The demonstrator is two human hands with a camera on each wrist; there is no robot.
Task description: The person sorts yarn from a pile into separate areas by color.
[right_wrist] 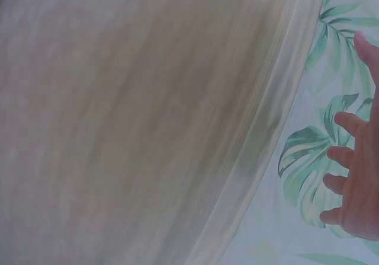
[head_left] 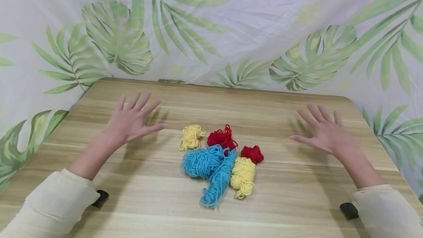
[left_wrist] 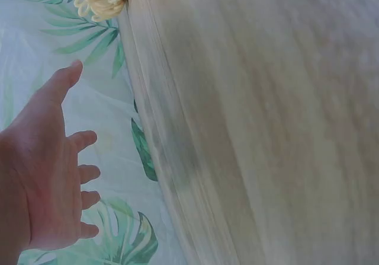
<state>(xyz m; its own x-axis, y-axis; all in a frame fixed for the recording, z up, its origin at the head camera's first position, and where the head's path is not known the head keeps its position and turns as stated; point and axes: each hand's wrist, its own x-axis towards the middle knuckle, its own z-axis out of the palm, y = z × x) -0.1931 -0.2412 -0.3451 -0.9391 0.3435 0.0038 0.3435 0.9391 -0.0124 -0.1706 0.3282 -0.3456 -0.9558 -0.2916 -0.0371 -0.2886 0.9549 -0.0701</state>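
Several small bundles of yarn lie together near the middle of the table. Two are blue: a rounded blue bundle [head_left: 202, 162] and a longer blue bundle [head_left: 219, 181] leaning against it. Behind them sits a looped red bundle [head_left: 221, 138], with a smaller red bundle [head_left: 252, 154] to the right. One yellow bundle [head_left: 242, 175] touches the long blue one; another yellow bundle [head_left: 191, 137] lies at the back left. My left hand [head_left: 129, 122] hovers left of the yarn, fingers spread, holding nothing. On the far right my right hand [head_left: 325, 133] is likewise spread and bare, apart from the yarn.
The wooden table [head_left: 148, 201] has a rounded far edge. Behind it hangs a white cloth [head_left: 251, 21] printed with green leaves. Black wrist-camera pieces [head_left: 100, 198] show beneath the light sleeves [head_left: 57, 201].
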